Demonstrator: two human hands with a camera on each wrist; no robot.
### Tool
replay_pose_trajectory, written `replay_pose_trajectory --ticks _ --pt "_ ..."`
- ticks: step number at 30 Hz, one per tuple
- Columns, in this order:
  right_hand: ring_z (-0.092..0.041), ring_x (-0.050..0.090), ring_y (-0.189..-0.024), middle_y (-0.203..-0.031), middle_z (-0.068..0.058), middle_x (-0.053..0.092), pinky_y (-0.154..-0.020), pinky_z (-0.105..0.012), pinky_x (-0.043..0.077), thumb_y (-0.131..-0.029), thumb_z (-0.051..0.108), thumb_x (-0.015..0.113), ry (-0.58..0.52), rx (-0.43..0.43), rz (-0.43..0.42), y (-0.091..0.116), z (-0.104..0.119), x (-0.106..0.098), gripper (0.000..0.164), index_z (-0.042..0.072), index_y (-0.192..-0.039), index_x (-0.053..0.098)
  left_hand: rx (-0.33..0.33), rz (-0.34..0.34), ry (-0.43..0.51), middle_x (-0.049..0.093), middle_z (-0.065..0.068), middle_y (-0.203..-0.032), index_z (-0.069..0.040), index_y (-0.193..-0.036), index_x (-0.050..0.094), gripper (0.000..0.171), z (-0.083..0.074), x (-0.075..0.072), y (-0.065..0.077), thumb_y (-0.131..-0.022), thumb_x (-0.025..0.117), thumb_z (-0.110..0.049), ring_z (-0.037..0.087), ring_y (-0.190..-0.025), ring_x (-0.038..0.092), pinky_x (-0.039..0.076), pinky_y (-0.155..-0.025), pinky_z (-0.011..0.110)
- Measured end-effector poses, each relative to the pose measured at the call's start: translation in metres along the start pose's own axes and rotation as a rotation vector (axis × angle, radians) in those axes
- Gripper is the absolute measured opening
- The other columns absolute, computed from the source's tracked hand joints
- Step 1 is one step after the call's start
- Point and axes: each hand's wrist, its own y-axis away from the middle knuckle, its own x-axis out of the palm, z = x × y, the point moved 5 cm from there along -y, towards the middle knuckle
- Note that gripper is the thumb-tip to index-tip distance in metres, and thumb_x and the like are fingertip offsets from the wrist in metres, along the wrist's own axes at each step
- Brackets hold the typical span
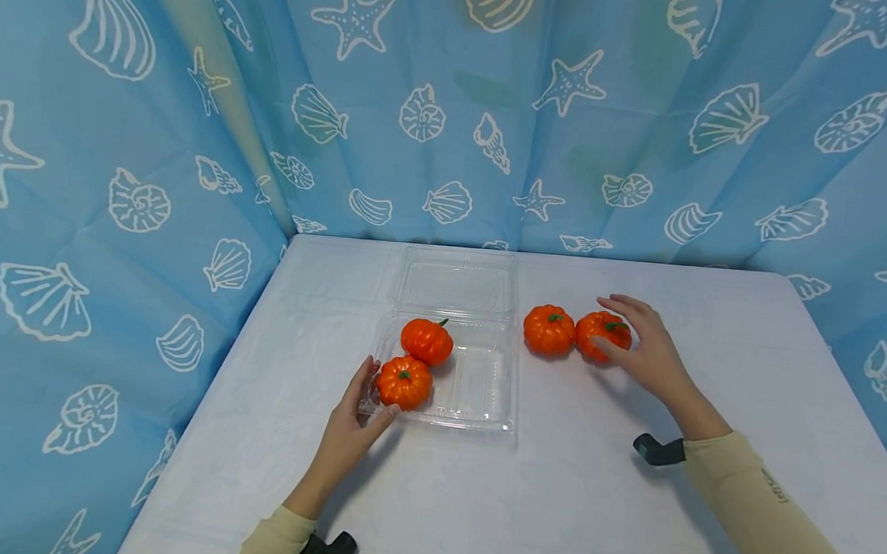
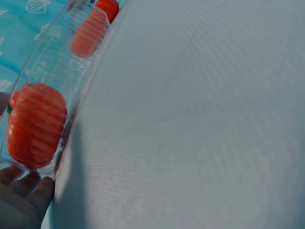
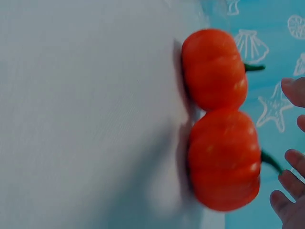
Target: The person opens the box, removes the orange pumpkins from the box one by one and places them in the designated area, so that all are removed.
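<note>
I see the left hand grip the clear container at seven o'clock, while the right hand, spread and empty, seems poised for pick-up, needing to close round the pumpkin furthest toward three.

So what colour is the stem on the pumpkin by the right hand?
Green: the stem of that orange pumpkin shows best in the right wrist view.

The head view is bright, soft shadows lie on the bench, and both wrist views look dimmer
</note>
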Motion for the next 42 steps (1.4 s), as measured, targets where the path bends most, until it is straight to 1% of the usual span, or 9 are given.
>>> replay_pose_trajectory --ticks 4,9,12,17,25,28,31,36,42 --pt "-0.044 0.031 -0.143 -0.156 -0.020 0.037 -0.106 -0.073 0.035 -0.093 0.020 0.075 -0.025 -0.028 -0.002 0.001 0.013 0.001 0.060 0.013 -0.148 0.051 0.005 0.001 0.000 0.039 0.008 -0.161 -0.011 -0.162 0.025 0.087 -0.001 0.000 0.000 -0.093 0.076 -0.025 0.029 -0.149 0.035 0.035 -0.115 0.053" --pt "-0.042 0.036 -0.140 -0.152 -0.018 0.041 -0.105 -0.069 0.041 -0.094 0.022 0.074 -0.054 -0.066 0.014 0.000 0.025 0.006 0.057 0.014 -0.147 0.053 0.009 0.001 -0.007 0.039 0.008 -0.161 -0.011 -0.162 0.026 0.087 -0.001 0.001 0.000 -0.093 0.076 -0.025 0.029 -0.149 0.035 0.034 -0.116 0.052" --pt "-0.042 0.039 -0.139 -0.150 -0.017 0.044 -0.105 -0.067 0.042 -0.094 0.022 0.074 -0.065 -0.091 0.028 0.000 0.032 0.011 0.055 0.014 -0.145 0.055 0.008 0.002 -0.007 0.039 0.008 -0.161 -0.011 -0.162 0.025 0.087 -0.002 0.001 0.000 -0.093 0.076 -0.026 0.029 -0.149 0.035 0.035 -0.115 0.053" --pt "-0.039 0.045 -0.135 -0.145 -0.016 0.050 -0.106 -0.065 0.043 -0.094 0.023 0.075 -0.075 -0.141 0.065 -0.001 0.047 0.022 0.053 0.012 -0.143 0.056 0.004 -0.001 -0.004 0.039 0.009 -0.161 -0.011 -0.162 0.025 0.087 -0.002 0.001 0.000 -0.093 0.076 -0.026 0.031 -0.148 0.036 0.037 -0.113 0.055" --pt "-0.033 0.056 -0.123 -0.140 -0.012 0.056 -0.096 -0.056 0.055 -0.092 0.024 0.077 -0.109 -0.188 0.135 0.000 0.070 0.044 0.053 0.013 -0.141 0.059 0.013 -0.006 -0.008 0.039 0.010 -0.161 -0.009 -0.162 0.025 0.087 -0.003 0.000 0.000 -0.093 0.076 -0.025 0.030 -0.148 0.035 0.036 -0.115 0.053" --pt "-0.033 0.059 -0.121 -0.139 -0.011 0.057 -0.097 -0.055 0.055 -0.093 0.025 0.076 -0.137 -0.210 0.162 -0.001 0.078 0.052 0.052 0.014 -0.141 0.059 0.008 -0.006 -0.004 0.039 0.009 -0.161 -0.010 -0.162 0.026 0.087 -0.005 0.001 0.000 -0.093 0.076 -0.026 0.030 -0.148 0.036 0.036 -0.115 0.053" --pt "-0.034 0.060 -0.121 -0.139 -0.010 0.058 -0.098 -0.055 0.054 -0.094 0.027 0.075 -0.161 -0.221 0.183 -0.002 0.085 0.058 0.052 0.016 -0.143 0.058 0.009 -0.005 -0.003 0.039 0.010 -0.161 -0.009 -0.162 0.025 0.087 -0.004 0.001 0.000 -0.093 0.076 -0.026 0.030 -0.148 0.036 0.036 -0.114 0.054" --pt "-0.034 0.060 -0.120 -0.140 -0.011 0.058 -0.099 -0.054 0.053 -0.095 0.027 0.074 -0.207 -0.227 0.221 -0.007 0.097 0.067 0.054 0.015 -0.145 0.056 0.010 -0.008 -0.005 0.039 0.009 -0.161 -0.009 -0.162 0.025 0.087 -0.002 0.001 0.000 -0.093 0.075 -0.025 0.030 -0.148 0.036 0.036 -0.115 0.053" --pt "-0.034 0.062 -0.119 -0.140 -0.012 0.057 -0.100 -0.049 0.054 -0.095 0.028 0.073 -0.244 -0.202 0.269 -0.014 0.111 0.079 0.054 0.014 -0.144 0.056 0.014 -0.010 0.002 0.040 0.009 -0.161 -0.010 -0.162 0.026 0.087 -0.003 0.001 0.000 -0.093 0.076 -0.024 0.030 -0.148 0.037 0.037 -0.114 0.052"
